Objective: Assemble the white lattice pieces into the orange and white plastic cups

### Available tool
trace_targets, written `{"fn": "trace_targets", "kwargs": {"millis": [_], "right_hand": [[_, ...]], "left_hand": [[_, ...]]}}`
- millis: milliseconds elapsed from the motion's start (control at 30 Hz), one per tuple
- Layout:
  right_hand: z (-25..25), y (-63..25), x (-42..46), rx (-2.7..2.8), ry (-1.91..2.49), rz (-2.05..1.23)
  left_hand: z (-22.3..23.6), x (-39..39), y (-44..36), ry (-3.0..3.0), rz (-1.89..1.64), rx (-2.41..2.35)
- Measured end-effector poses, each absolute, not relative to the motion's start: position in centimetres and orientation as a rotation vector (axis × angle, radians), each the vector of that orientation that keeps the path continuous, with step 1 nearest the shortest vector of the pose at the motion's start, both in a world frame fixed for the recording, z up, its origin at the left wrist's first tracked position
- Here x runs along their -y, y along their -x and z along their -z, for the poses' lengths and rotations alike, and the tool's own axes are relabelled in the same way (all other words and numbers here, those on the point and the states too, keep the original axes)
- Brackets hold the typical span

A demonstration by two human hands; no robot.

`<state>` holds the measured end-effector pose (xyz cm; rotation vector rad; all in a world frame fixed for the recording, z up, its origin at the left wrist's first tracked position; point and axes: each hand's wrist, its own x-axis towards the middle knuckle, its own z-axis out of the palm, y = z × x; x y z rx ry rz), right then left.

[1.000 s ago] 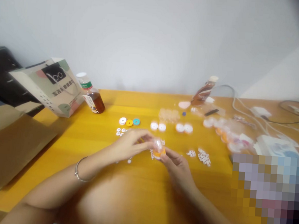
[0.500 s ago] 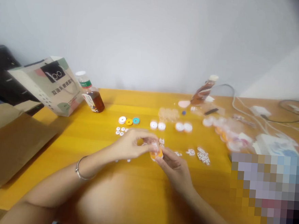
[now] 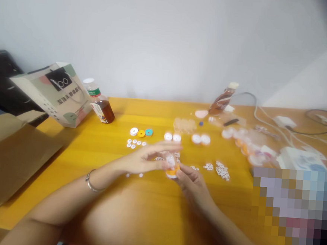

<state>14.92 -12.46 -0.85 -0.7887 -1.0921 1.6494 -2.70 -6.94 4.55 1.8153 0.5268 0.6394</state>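
1. The right hand (image 3: 195, 184) pinches an orange-and-clear piece (image 3: 172, 171) between thumb and fingers, gripping its orange lower part from the right.
2. The left hand (image 3: 142, 157) reaches in from the left, its thumb and fingers spread apart beside the piece's clear top; the fingers are blurred, and whether the thumb touches the piece cannot be told.
3. The orange-and-clear piece is above the middle of the yellow table (image 3: 143, 214), between the two hands, with its clear part uppermost.
4. Just beyond the left hand lie small white caps (image 3: 129, 145); two white dots (image 3: 140, 175) lie on its near side.
5. Farther off, a white disc (image 3: 133, 131), a yellow disc (image 3: 141, 134) and a teal disc (image 3: 148, 132) sit in a row, with two pairs of white wheels (image 3: 176, 138) to their right.
6. White cut-out pieces (image 3: 222, 170) lie to the right of the right hand, some of them overlapping.
7. Behind the wheels are translucent round parts (image 3: 184, 126) and a small blue disc (image 3: 201, 123).
8. At the far left, a paper bag (image 3: 66, 101) stands tilted beside a bottle of dark drink (image 3: 105, 111); a cardboard box (image 3: 15, 160) is nearer.
9. At the far right, a brown bottle (image 3: 220, 104) leans, with loose cables (image 3: 255, 110) and a blurred pile of parts (image 3: 242, 135) beside it.
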Motion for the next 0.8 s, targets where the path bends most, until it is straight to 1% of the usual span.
{"fn": "trace_targets", "kwargs": {"millis": [67,100,233,367,467,567,700,800], "right_hand": [[0.9,-15.0,12.4,1.093,0.824,-1.630],[1.0,-15.0,12.4,1.090,0.838,-1.627],[1.2,-14.8,12.4,1.096,0.872,-1.627],[1.1,-14.4,12.5,1.100,0.894,-1.613],[0.9,-14.1,12.8,1.096,0.920,-1.590],[0.9,-13.9,12.8,1.061,0.952,-1.566],[1.2,-13.8,12.7,1.017,0.950,-1.601],[1.5,-13.9,12.6,1.002,0.963,-1.599]], "left_hand": [[-4.5,6.9,2.7,-1.840,-0.756,-0.663],[-4.5,6.8,2.8,-1.836,-0.755,-0.692],[-4.9,6.1,3.4,-1.821,-0.515,-0.498],[-4.9,5.4,3.8,-1.862,-0.658,-0.615],[-5.0,5.3,3.7,-1.897,-0.609,-0.615],[-5.4,5.7,3.7,-2.013,-0.637,-0.746],[-6.2,6.1,4.1,-2.101,-0.438,-0.565],[-6.1,6.0,4.3,-2.087,-0.502,-0.720]]}}
